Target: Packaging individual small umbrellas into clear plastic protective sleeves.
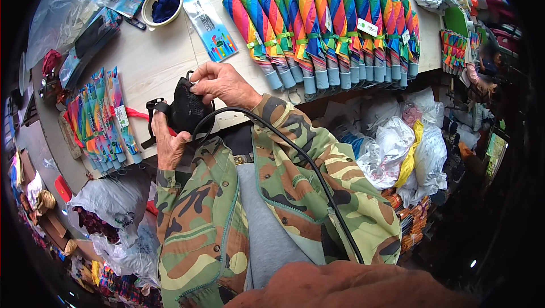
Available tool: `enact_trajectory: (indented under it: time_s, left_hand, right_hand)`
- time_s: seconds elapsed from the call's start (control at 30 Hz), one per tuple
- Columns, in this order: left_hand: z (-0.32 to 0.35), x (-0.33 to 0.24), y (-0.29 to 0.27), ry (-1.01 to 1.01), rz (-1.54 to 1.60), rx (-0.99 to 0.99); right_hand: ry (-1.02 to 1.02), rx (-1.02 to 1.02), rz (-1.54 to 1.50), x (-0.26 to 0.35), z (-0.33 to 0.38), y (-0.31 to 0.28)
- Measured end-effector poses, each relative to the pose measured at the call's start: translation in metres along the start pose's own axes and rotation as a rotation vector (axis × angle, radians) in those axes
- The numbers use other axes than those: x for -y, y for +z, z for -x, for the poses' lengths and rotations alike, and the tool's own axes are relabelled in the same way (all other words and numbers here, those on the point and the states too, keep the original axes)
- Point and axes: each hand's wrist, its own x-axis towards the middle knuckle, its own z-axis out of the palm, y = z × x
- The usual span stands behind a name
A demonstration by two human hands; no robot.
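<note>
Keeping close to the near edge of the pale table (pixel 131 53), the two hands work at a black mesh pouch (pixel 190 106) in front of the person's body; the left hand (pixel 168 143) is curled narrowly around its left side, thumb at the near end, with the other fingers partly hidden; the right hand (pixel 226 84) has thumb and forefinger drawn together in a pinch at its upper rim. A black cable (pixel 295 155) arches from beside the pouch over the right forearm; a strap buckle (pixel 157 104) stands just by the left fingers.

Open room lies mainly beyond the hands, where pale tabletop stretches toward a blue printed sleeve (pixel 207 19) and a white bowl (pixel 162 6) holding dark blue cloth; on the left, a cluster of folded umbrellas (pixel 102 118) limits sideways space; on the right, a long row of rainbow umbrellas (pixel 329 36) stands near the right hand, blue handles toward the near edge.

Clear plastic (pixel 57 21) lies along the far left; below the table, white sacks (pixel 392 143) crowd the right, and a grey-white bag (pixel 113 206) bulges on the left.
</note>
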Motion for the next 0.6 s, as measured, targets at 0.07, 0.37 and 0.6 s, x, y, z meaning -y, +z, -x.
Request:
enact_trajectory:
  time_s: [0.07, 0.37, 0.6]
  left_hand:
    - [-0.001, -0.034, -0.009, -0.032, 0.433, -0.005]
    - [-0.008, -0.056, -0.044, -0.249, 0.439, 0.011]
    - [-0.007, -0.024, -0.057, -0.213, 0.476, -0.089]
  right_hand:
    - [0.009, 0.031, 0.048, 0.005, -0.005, 0.016]
    - [0.033, 0.280, -0.029, 0.004, -0.016, 0.057]
    - [-0.086, 0.126, -0.194, 0.011, -0.028, 0.025]
